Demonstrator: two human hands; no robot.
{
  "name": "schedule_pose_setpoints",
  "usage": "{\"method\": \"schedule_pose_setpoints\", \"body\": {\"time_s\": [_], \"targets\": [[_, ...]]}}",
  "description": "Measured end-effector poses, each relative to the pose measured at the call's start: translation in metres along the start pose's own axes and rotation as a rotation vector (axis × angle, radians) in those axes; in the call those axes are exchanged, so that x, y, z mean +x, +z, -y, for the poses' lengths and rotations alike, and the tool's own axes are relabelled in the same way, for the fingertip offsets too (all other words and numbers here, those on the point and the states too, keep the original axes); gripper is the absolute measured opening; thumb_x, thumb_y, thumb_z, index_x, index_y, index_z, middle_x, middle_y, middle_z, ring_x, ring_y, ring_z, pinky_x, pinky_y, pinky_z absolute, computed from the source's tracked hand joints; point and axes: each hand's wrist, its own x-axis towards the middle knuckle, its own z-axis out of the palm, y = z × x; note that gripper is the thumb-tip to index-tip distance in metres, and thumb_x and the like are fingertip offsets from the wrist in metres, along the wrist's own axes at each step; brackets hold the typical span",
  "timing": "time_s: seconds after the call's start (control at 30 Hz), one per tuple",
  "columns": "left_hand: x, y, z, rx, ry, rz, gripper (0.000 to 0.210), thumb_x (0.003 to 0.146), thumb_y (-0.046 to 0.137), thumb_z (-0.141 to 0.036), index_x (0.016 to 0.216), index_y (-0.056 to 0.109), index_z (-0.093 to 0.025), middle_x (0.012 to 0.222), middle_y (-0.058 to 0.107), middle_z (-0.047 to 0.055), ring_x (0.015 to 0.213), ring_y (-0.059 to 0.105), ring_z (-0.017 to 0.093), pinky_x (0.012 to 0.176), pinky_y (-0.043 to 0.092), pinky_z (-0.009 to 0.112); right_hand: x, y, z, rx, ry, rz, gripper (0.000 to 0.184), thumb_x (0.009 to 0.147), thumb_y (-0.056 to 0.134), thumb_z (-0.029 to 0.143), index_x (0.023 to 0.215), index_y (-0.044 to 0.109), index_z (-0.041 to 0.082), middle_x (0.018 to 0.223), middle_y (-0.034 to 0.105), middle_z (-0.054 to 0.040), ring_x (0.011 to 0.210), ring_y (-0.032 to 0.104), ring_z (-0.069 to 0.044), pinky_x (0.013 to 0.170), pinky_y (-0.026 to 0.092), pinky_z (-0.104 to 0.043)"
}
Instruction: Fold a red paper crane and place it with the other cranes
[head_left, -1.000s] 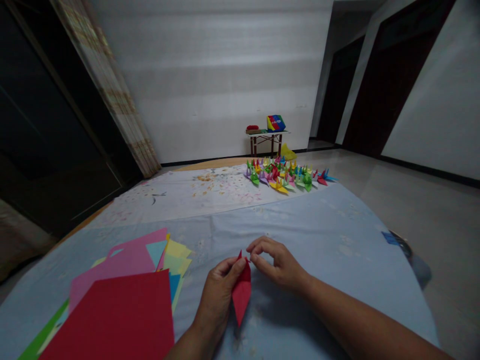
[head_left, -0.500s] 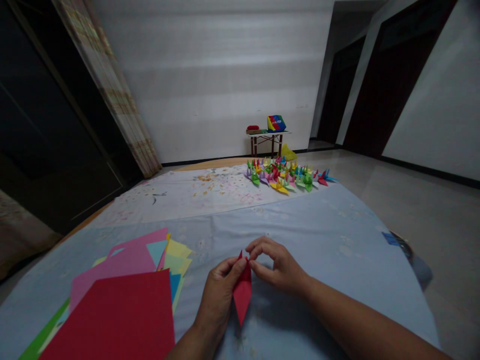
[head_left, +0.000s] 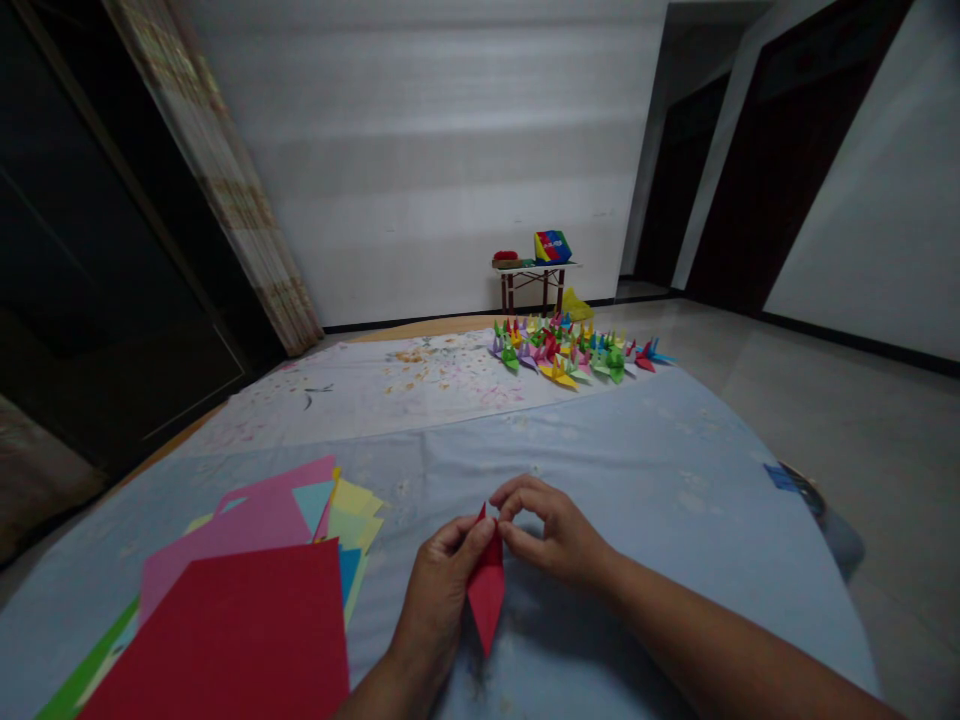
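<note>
A piece of folded red paper (head_left: 487, 592), long and diamond-shaped, points its lower tip toward me above the blue cloth. My left hand (head_left: 448, 568) grips its left side, the thumb pressed on the upper half. At the paper's upper right edge, my right hand (head_left: 559, 530) pinches a small flap between thumb and index finger; the fingertips hide most of that flap. To the left lies a stack of coloured sheets, with a large red sheet (head_left: 240, 620) on top and a pink sheet (head_left: 232, 545) beneath it.
Several folded paper cranes (head_left: 559, 350) in many colours crowd the far right of the round table. A white floral cloth (head_left: 360, 390) covers its far part, a blue cloth (head_left: 637, 460) the near part. Against the wall stands a small side table (head_left: 536, 268) bearing a colourful box (head_left: 553, 247).
The lower tip of the folded red paper has shifted very slightly to the right and toward me. Both hands keep nearly the same place and grip.
</note>
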Motion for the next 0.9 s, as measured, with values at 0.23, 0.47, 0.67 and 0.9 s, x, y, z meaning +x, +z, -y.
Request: {"method": "schedule_pose_setpoints", "body": {"time_s": [0.23, 0.47, 0.67, 0.9], "targets": [[-0.0021, 0.0045, -0.0032, -0.048, -0.006, -0.021, 0.022, 0.062, 0.075, -0.032, 0.072, 0.068, -0.013, 0.062, 0.063, -0.001, 0.056, 0.052, 0.008, 0.055, 0.039, 0.017, -0.0004, 0.0002, 0.0019, 0.029, 0.012, 0.029, 0.005, 0.081, 0.053, 0.019, 0.077, 0.055, 0.019, 0.090, 0.060, -0.0059, 0.084, 0.058, -0.014, 0.078, 0.045, -0.028], [-0.0049, 0.0073, -0.0070, -0.106, -0.029, -0.035, 0.022, 0.059, 0.077, -0.031, 0.069, 0.065, -0.014, 0.057, 0.063, -0.003, 0.049, 0.051, 0.007, 0.049, 0.037, 0.016, -0.0012, 0.0004, 0.0004, 0.031, 0.024, 0.063, 0.006, 0.084, 0.051, 0.021, 0.079, 0.055, 0.019, 0.091, 0.060, -0.0062, 0.086, 0.057, -0.015, 0.079, 0.045, -0.029], [-0.0026, 0.0067, -0.0045, -0.112, -0.011, -0.040, 0.021, 0.061, 0.076, -0.029, 0.072, 0.066, -0.014, 0.060, 0.063, -0.002, 0.051, 0.052, 0.006, 0.051, 0.038, 0.016, 0.0008, -0.0010, 0.0020, 0.050, 0.049, 0.044, 0.010, 0.084, 0.050, 0.022, 0.076, 0.056, 0.018, 0.088, 0.061, -0.0056, 0.083, 0.058, -0.014, 0.078, 0.045, -0.028], [-0.0018, 0.0057, -0.0050, -0.096, -0.019, -0.022, 0.021, 0.060, 0.077, -0.031, 0.070, 0.068, -0.014, 0.060, 0.064, -0.002, 0.053, 0.052, 0.007, 0.053, 0.039, 0.016, 0.0007, 0.0004, 0.0009, 0.078, 0.048, 0.058, 0.010, 0.083, 0.052, 0.024, 0.075, 0.057, 0.018, 0.088, 0.062, -0.0056, 0.083, 0.058, -0.014, 0.078, 0.045, -0.028]]}}
